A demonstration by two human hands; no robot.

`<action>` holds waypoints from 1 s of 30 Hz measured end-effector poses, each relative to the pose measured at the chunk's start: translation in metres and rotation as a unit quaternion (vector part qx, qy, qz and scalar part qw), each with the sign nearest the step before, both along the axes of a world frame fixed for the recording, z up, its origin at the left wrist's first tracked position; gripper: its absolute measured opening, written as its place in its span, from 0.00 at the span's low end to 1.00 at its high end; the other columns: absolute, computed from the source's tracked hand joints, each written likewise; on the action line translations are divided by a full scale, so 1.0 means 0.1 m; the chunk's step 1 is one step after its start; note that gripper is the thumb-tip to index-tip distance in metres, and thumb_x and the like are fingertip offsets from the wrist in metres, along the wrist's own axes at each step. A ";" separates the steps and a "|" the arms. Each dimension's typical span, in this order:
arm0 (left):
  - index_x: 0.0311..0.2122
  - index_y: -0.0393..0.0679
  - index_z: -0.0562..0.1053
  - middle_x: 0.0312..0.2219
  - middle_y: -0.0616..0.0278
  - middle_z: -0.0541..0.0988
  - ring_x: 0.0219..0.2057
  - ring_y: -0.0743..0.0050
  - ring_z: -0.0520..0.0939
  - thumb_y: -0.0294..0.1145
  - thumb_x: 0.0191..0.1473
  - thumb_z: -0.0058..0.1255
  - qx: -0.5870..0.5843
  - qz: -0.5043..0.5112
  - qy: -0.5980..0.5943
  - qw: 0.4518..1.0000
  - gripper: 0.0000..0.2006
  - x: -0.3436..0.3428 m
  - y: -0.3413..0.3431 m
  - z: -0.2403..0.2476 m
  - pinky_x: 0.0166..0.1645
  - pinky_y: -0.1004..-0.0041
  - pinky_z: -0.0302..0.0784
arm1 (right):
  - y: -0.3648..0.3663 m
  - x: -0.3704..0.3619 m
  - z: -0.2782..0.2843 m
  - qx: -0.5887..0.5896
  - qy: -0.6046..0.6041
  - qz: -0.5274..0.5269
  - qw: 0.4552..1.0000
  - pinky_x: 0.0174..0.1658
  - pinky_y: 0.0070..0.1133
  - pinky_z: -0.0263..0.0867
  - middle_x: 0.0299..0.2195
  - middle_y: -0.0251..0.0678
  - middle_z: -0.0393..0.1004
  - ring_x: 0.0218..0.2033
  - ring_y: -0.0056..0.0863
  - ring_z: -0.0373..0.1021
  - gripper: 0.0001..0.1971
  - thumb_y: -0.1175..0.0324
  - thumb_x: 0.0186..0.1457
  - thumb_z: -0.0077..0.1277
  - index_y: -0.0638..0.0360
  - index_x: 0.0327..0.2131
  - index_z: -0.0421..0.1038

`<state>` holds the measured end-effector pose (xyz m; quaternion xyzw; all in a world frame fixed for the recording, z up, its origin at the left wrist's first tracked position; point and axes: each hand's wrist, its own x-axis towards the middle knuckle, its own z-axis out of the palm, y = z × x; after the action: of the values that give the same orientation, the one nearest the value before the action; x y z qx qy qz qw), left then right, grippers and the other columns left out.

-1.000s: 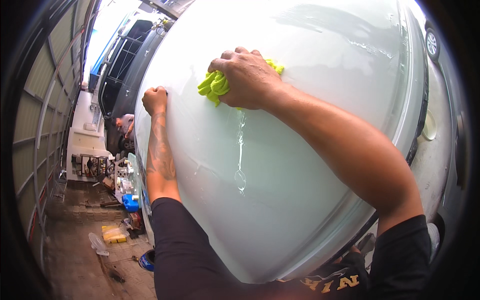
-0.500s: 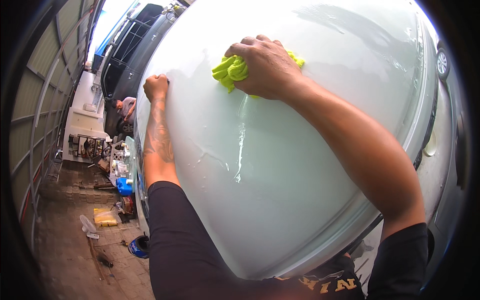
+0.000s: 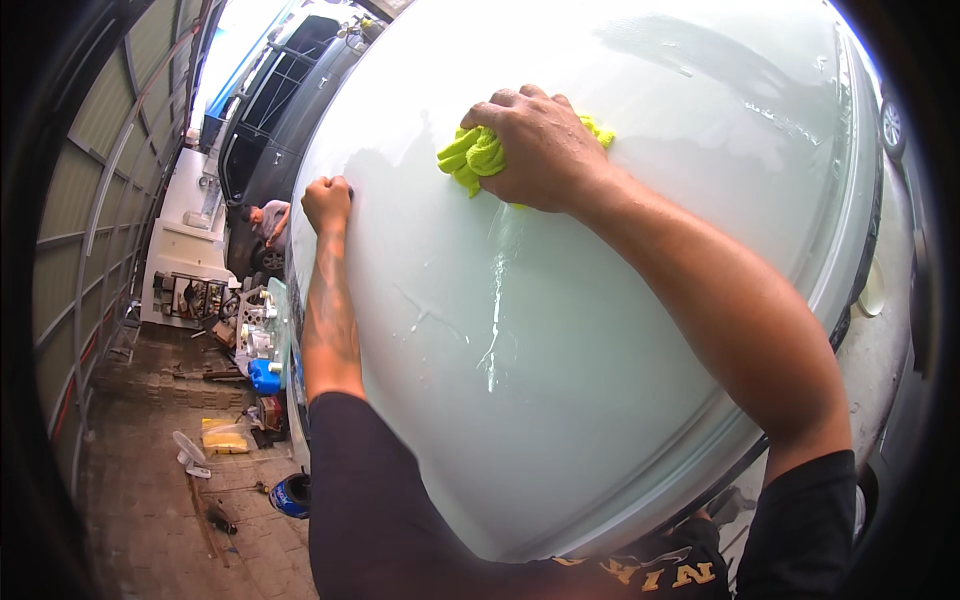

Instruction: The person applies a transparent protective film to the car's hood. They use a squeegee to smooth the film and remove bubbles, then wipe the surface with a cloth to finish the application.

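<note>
A wet, pale car roof panel (image 3: 560, 420) fills the middle of the view. My right hand (image 3: 545, 145) is closed over a crumpled yellow-green cloth (image 3: 470, 158), pressing it on the far middle of the panel. Water runs in a thin streak (image 3: 495, 300) from beneath the cloth toward me. At the panel's left side, my left hand (image 3: 327, 203) is curled into a fist resting on the surface. A small dark bit shows at its right edge, too hidden to name.
Beyond the left edge stand a dark vehicle (image 3: 300, 110) and a crouching person (image 3: 268, 222) by a wheel. A blue jug (image 3: 265, 376), a yellow packet (image 3: 225, 436), a white fan (image 3: 190, 455) and a blue helmet-like object (image 3: 290, 495) are lower left. Another car (image 3: 892, 130) is at right.
The whole view has shifted slightly. My left fist sits a little nearer to me, with a wet patch showing beyond it. My right hand keeps its hold on the cloth; the water streak reaches lower.
</note>
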<state>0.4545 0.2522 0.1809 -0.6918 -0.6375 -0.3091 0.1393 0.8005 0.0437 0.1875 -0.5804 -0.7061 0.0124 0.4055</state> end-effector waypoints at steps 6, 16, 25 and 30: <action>0.17 0.34 0.69 0.16 0.39 0.74 0.19 0.41 0.77 0.36 0.49 0.50 -0.010 -0.080 0.005 0.997 0.16 0.13 -0.70 -0.15 0.29 0.53 0.70 | 0.01 0.10 -0.01 -0.030 0.016 -0.002 0.999 0.57 0.34 0.65 0.45 0.33 0.78 0.50 0.35 0.71 0.23 0.63 0.44 0.66 0.49 0.47 0.77; 0.22 0.33 0.78 0.22 0.37 0.79 0.26 0.38 0.83 0.39 0.47 0.48 -0.013 -0.011 0.023 1.000 0.17 0.03 -0.39 0.04 0.34 0.51 0.76 | 0.10 -0.04 -0.18 0.132 -0.005 -0.054 0.990 0.53 0.42 0.64 0.44 0.34 0.78 0.50 0.36 0.71 0.27 0.60 0.41 0.67 0.48 0.49 0.77; 0.18 0.35 0.65 0.15 0.44 0.70 0.17 0.46 0.71 0.33 0.53 0.49 0.002 -0.143 -0.031 0.989 0.16 0.27 -1.46 -0.20 0.26 0.54 0.65 | 0.05 0.12 0.02 -0.033 -0.002 0.030 0.999 0.54 0.38 0.68 0.40 0.39 0.81 0.48 0.37 0.73 0.19 0.65 0.39 0.65 0.56 0.39 0.80; 0.18 0.38 0.60 0.16 0.53 0.62 0.16 0.56 0.64 0.26 0.51 0.51 -0.021 -0.238 -0.023 0.971 0.15 0.69 -3.14 -0.18 0.22 0.61 0.60 | 0.00 0.06 0.10 -0.063 -0.042 0.016 0.997 0.50 0.30 0.73 0.35 0.41 0.80 0.45 0.37 0.74 0.18 0.66 0.38 0.66 0.61 0.36 0.78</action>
<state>0.5231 -0.0622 0.1634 -0.8192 -0.4634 -0.3363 0.0325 0.8063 0.0436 0.1979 -0.5937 -0.7295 0.0389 0.3374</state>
